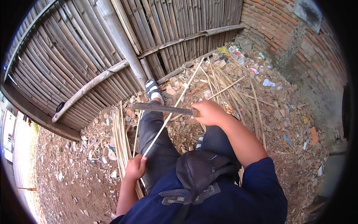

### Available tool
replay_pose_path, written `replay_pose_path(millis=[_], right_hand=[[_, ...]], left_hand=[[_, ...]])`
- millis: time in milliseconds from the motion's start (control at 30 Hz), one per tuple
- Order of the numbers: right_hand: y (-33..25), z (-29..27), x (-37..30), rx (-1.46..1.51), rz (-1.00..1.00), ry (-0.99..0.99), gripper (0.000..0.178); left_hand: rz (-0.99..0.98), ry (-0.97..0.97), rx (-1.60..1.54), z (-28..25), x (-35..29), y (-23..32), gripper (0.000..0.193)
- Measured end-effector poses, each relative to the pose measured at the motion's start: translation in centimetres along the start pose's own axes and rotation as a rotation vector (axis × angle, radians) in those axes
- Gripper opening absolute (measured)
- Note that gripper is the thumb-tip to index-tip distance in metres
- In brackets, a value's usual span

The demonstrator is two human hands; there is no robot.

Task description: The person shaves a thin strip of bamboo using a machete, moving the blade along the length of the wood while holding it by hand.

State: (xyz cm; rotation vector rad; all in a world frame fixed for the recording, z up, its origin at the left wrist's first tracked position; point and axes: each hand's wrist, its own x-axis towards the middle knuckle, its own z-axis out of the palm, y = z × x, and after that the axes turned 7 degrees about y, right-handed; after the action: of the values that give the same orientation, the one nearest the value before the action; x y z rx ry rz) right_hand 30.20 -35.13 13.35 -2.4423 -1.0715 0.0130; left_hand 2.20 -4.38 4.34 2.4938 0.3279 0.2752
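My left hand [135, 167], low and left of my thigh, is closed round the near end of a long, thin bamboo strip [156, 137]. The strip slants up and away to the right, past my foot. My right hand [210, 112] grips the handle of a large machete-like knife [160, 108], its dark blade pointing left. The blade crosses the strip ahead of my left hand, above my leg. Whether it presses on the strip I cannot tell. Beside my left leg lies a bundle of pale bamboo strips [120, 136].
More bamboo strips [227, 84] are strewn on the rubble-covered ground to the right. A bamboo wall [93, 44] with a thick post stands ahead, meeting a brick wall [268, 22] at the far right. Litter [238, 52] collects in that corner. My sandalled foot [153, 89] is near the post.
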Motion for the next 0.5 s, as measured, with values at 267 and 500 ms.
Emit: replay_pose_path(millis=[267, 500], right_hand=[[-7.1, -5.9, -10.0, -0.044, -0.066, 0.168, 0.026], [-7.9, -6.3, -14.1, -0.072, -0.102, 0.342, 0.020]], left_hand=[[0.167, 0.079, -0.198, -1.6, -1.5, 4.4, 0.037], [0.262, 0.125, -0.166, -3.3, -2.9, 7.2, 0.039]])
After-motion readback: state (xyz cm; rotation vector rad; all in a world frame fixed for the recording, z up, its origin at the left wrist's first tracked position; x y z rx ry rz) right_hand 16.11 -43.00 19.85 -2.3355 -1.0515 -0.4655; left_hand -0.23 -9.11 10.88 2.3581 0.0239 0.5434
